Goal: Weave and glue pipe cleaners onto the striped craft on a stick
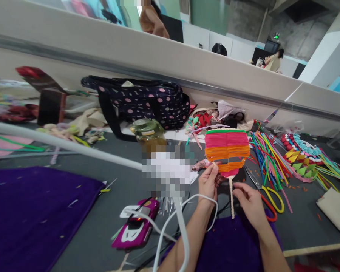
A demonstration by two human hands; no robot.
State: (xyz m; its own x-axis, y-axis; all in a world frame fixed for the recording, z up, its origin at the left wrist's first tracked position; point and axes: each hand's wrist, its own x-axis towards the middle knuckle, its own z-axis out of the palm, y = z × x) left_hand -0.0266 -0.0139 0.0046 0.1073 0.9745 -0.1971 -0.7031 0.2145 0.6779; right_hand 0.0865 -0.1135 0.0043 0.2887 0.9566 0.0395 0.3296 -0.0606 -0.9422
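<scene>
fan (pixel 227 151) of wound pipe cleaners, banded green, pink, orange and pink again, held upright above the grey table (pixel 102 211), just in front of the person's chest. the left hand (pixel 208 181) pinches its lower left edge, where the orange band narrows toward the tip; thumb and fingers are pressed together on the weave. the right hand (pixel 251 204) is closed on the pale stick (pixel 231 198) that hangs down from the fan's point, fingers curled round it near mid-length.

to do this well, i'd judge the left grip should stay low and close to the last wound row, so the rows keep tight and flat against each other. the right hand looks best used as the steady one: hold the stick plumb, turn it rather than the fan, and keep the pinch light so the fuzzy wire isn't crushed. any slack at the point would likely let the lowest pink rows slip off the narrow end.

loose pipe cleaners (pixel 268 158) lie in a heap just right of the fan, and scissors (pixel 268 196) with yellow and red handles lie near the right hand. a white cable (pixel 170 223) loops over the left wrist and could snag. a phone (pixel 137 226) and a dotted bag (pixel 147 102) sit further left.
</scene>
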